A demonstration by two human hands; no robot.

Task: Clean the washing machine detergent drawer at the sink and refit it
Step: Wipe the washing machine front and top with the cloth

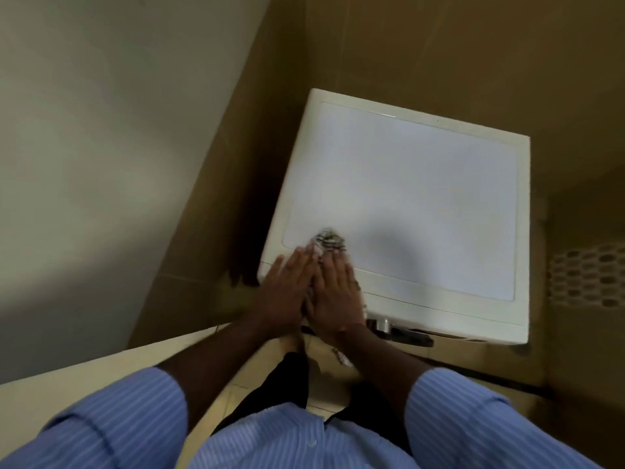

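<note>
A white washing machine (422,204) stands in a corner, seen from above. A patterned black-and-white cloth (329,240) lies at the front left of its top and hangs down over the front edge. My left hand (282,292) and my right hand (334,296) lie side by side with straight fingers, pressing flat on the cloth. The detergent drawer itself does not show; the machine's front is mostly hidden, with only a silver knob (384,323) and a dark panel strip (411,336) visible below the top edge.
Brown tiled walls (439,45) close in behind and to the right of the machine. A pale wall (101,130) rises at the left, with a cream ledge (118,363) below it. A perforated panel (588,275) sits at the right.
</note>
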